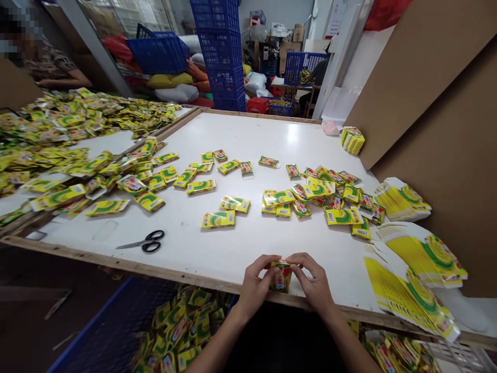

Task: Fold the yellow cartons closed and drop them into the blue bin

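A small yellow, green and red cardboard box (281, 280) is at the near edge of my white, wood-rimmed table (205, 254). My left hand (254, 281) and right hand (312, 280), fingers curled, pinch its top at either side. Black-handled metal scissors (152, 242) lie leftward; flat yellow printed cartons (412, 298) fan out rightward.
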A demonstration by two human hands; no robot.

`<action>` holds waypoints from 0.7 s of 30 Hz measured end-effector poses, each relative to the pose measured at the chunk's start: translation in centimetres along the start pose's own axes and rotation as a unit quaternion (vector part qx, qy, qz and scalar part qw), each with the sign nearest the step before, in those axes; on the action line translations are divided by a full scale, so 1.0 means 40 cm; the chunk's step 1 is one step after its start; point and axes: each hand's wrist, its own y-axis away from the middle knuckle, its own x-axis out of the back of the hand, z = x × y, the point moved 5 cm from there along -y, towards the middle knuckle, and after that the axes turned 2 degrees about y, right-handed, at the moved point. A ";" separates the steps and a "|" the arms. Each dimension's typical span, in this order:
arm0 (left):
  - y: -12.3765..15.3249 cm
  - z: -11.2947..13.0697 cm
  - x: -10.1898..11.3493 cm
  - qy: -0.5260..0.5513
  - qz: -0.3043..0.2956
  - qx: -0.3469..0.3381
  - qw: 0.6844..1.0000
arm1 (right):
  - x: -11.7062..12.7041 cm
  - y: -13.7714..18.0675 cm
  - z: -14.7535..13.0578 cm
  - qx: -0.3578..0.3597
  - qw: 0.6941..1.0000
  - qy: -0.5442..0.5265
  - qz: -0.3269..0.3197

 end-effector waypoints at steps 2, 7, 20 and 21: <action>0.019 0.027 0.058 -0.027 0.045 0.000 0.999 | 0.004 -0.006 -0.006 -0.015 1.000 0.001 0.012; 0.041 0.093 0.265 -0.220 0.035 0.010 0.975 | 0.007 -0.004 0.004 -0.073 0.997 0.001 0.025; -0.215 -0.046 0.392 -0.508 0.015 0.006 0.861 | -0.072 -0.010 -0.009 -0.052 0.998 0.027 -0.026; -0.200 -0.029 0.363 -0.495 0.002 -0.015 0.869 | -0.069 -0.012 -0.012 -0.036 0.998 0.041 -0.015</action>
